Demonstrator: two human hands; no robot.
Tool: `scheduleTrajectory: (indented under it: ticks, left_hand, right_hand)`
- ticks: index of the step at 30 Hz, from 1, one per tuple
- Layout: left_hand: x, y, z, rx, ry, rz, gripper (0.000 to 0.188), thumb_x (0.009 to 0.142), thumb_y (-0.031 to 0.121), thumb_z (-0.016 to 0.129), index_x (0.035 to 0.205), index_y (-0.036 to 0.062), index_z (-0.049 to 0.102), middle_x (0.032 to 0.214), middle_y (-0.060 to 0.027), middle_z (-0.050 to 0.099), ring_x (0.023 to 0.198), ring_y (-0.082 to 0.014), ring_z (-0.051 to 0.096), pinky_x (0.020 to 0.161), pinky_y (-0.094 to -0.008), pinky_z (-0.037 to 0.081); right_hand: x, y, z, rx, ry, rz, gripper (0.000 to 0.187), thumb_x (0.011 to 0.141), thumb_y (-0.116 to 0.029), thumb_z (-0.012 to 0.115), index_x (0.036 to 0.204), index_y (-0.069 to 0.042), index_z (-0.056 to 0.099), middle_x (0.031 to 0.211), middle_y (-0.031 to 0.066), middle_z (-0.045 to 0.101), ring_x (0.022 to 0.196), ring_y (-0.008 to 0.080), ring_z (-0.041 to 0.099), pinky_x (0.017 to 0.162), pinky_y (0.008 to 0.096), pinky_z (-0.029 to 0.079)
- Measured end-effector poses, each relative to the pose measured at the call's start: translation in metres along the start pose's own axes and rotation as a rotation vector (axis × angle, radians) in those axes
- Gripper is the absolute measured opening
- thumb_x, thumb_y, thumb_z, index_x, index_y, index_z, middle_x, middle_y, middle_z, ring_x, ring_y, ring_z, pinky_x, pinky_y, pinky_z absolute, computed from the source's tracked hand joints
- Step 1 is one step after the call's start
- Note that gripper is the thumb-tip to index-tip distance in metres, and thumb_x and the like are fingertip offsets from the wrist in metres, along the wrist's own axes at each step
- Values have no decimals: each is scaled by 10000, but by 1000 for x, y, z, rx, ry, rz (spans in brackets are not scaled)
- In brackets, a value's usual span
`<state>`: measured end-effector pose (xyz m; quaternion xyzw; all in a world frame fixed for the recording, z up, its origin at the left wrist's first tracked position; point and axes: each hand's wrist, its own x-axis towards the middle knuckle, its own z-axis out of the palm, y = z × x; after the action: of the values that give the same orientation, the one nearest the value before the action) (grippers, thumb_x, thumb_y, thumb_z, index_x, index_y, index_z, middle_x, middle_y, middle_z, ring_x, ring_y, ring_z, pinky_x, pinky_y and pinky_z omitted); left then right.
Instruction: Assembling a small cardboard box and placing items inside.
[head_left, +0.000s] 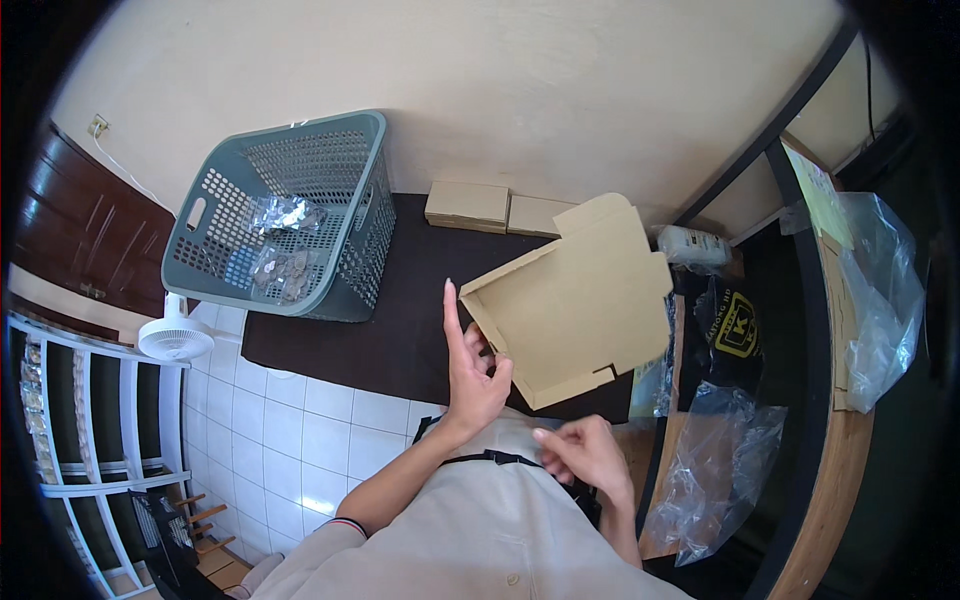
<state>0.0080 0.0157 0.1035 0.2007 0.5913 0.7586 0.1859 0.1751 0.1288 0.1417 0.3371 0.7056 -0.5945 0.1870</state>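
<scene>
A partly folded brown cardboard box point(570, 310) stands tilted in front of me, its side walls raised and its broad lid flap spread out to the far right. My left hand point(475, 370) grips the box's near left wall between thumb and curled fingers, while the index finger points straight up. Close to my waist, my right hand point(585, 455) hangs apart from the box. Its fingers are loosely bent with the thumb away from them, and nothing shows in them.
A grey-green plastic basket point(335, 290) with clear packets point(285, 270) stands on the dark table point(420, 240). Flat cardboard stacks point(467, 204) lie along the wall. On the right are a white bottle point(693, 246), clear plastic bags point(715, 470) and a wooden shelf point(835, 470).
</scene>
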Motion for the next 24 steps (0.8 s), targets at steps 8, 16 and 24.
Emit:
scheduleTrajectory:
  ticks: [8, 16, 24]
  left_hand:
    - [-12, -11, 5, -57, -70, 13, 1016, 931, -101, 671, 1678, 199, 50, 1500, -233, 501, 1300, -262, 600, 973, -348, 583]
    - [-25, -15, -8, 25, -204, 75, 959, 932, -47, 739, 1640, 167, 128, 1449, -237, 556, 1268, -272, 632, 985, -382, 582]
    - [-26, -8, -8, 239, -178, 106, 867, 856, -150, 619, 1617, 104, 291, 1324, -248, 591, 1128, -355, 705, 861, -396, 621]
  right_hand:
    - [40, -61, 46, 28, 662, -802, 267, 905, -40, 770, 1149, 64, 742, 1113, 204, 735, 963, 323, 710, 831, 389, 562]
    - [62, -39, 55, 113, 597, -772, 217, 931, -17, 734, 1130, 67, 765, 1049, 184, 728, 902, 295, 702, 802, 377, 562]
    - [78, -28, 40, 382, 326, -653, 228, 960, 6, 743, 1177, 72, 767, 1053, 114, 744, 909, 152, 681, 789, 292, 554]
